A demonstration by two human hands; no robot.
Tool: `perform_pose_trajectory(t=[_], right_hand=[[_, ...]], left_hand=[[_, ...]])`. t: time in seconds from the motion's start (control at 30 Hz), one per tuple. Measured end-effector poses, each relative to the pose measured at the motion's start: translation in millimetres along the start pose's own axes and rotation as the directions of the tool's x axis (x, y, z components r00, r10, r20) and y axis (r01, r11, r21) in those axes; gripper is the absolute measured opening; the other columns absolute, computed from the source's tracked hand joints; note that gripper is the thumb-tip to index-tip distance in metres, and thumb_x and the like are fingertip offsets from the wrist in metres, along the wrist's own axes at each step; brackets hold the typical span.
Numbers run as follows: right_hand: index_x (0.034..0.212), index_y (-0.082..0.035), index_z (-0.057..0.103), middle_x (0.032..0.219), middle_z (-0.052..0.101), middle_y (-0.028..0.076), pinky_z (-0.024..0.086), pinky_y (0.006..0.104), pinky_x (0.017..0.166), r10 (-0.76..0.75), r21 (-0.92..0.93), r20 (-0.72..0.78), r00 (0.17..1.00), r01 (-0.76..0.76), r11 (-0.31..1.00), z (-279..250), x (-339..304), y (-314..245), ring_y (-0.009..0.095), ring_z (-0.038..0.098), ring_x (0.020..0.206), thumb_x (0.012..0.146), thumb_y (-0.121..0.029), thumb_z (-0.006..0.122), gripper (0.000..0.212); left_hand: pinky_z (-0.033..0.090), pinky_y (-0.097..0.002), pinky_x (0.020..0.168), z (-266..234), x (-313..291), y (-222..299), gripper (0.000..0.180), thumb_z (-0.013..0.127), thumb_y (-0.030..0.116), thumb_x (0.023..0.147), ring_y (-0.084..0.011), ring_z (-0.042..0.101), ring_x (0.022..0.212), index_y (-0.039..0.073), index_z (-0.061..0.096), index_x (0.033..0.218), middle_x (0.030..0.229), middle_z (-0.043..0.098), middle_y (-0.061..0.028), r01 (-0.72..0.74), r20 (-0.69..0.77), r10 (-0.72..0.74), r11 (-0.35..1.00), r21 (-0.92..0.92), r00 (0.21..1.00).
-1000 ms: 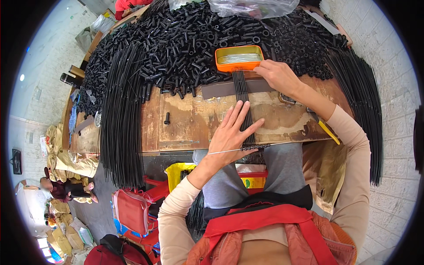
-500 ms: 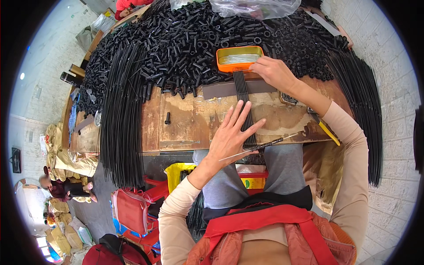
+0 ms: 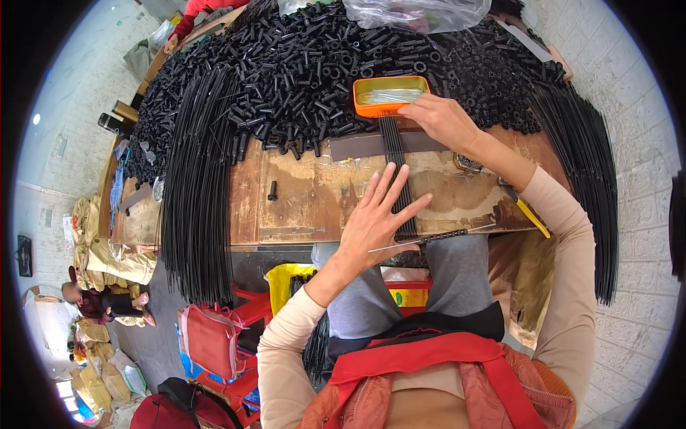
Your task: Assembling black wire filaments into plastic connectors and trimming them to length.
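My left hand (image 3: 373, 218) lies flat with spread fingers on a row of thin black rods (image 3: 392, 146), which run from the table's near edge up to a small orange box (image 3: 376, 111). Thin silvery pins (image 3: 389, 96) lie inside that box. At the box's near right corner, my right hand (image 3: 446, 123) pinches close to the far ends of the rods; what sits between its fingertips is too small to make out. A thin metal rod with a dark twisted section (image 3: 446, 234) lies by the table's near edge, beside my left thumb and wrist. Beneath the row runs a flat dark strip (image 3: 350, 148).
Black tubular parts (image 3: 300, 79) are heaped across the back. Long black rod bundles hang over the edge at left (image 3: 196, 193) and right (image 3: 586, 186). Yellow-handled pliers (image 3: 529, 207), a small container (image 3: 468, 161) and one black part (image 3: 272, 191) lie nearby. Another person's red sleeve (image 3: 184, 27) shows far left.
The thin metal rod by the near edge has shifted a little to the right and lies flatter. My hands have barely moved. The other person's arm has moved left and down.
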State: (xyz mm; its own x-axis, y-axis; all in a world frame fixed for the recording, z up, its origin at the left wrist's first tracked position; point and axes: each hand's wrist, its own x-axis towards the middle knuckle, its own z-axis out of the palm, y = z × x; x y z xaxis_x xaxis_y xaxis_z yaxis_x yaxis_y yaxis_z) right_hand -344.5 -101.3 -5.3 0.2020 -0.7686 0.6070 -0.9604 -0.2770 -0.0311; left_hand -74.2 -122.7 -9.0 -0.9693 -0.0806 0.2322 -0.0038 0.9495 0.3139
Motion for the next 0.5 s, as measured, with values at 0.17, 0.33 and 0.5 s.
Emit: perform_pose_trajectory(t=[0.17, 0.33, 0.5], right_hand=[[0.106, -0.004, 0.064, 0.092, 0.065, 0.010, 0.055, 0.0384, 0.075, 0.106, -0.064, 0.108, 0.989, -0.099, 0.993, -8.4, -2.3, -3.6, 0.031, 0.064, 0.087, 0.084, -0.007, 0.060, 0.023], [0.108, -0.006, 0.063, 0.094, 0.065, 0.011, 0.055, 0.0386, 0.074, 0.080, 0.038, 0.091, 0.993, -0.084, 0.996, 7.4, 8.5, -0.3, 0.031, 0.064, 0.086, 0.084, -0.007, 0.060, 0.024], [0.093, -0.004, 0.069, 0.086, 0.069, 0.017, 0.054, 0.0418, 0.072, 0.244, 0.055, 0.161, 0.956, -0.255, 0.965, 8.6, 54.0, 29.2, 0.035, 0.067, 0.079, 0.082, -0.010, 0.063, 0.015]], left_hand=[[0.018, -0.0514, 0.117, 1.1, -2.1, -0.8, 0.096, 0.081, 0.047, 0.060, -0.0419, 0.014, 0.145, 0.031, 0.040, 0.146, 0.157, 0.019, -0.0206, 0.028, -0.017, -0.028, 1.000, 0.010, 0.999], [0.018, -0.0523, 0.117, 3.6, -1.7, -3.2, 0.097, 0.081, 0.048, 0.060, -0.0423, 0.013, 0.146, 0.031, 0.040, 0.146, 0.157, 0.018, -0.0204, 0.021, -0.005, -0.021, 1.000, -0.001, 1.000], [0.017, -0.0517, 0.118, -0.3, -2.8, -0.1, 0.097, 0.083, 0.043, 0.062, -0.0426, 0.014, 0.145, 0.029, 0.038, 0.147, 0.157, 0.018, -0.0207, 0.009, -0.011, -0.009, 1.000, 0.023, 1.000]])
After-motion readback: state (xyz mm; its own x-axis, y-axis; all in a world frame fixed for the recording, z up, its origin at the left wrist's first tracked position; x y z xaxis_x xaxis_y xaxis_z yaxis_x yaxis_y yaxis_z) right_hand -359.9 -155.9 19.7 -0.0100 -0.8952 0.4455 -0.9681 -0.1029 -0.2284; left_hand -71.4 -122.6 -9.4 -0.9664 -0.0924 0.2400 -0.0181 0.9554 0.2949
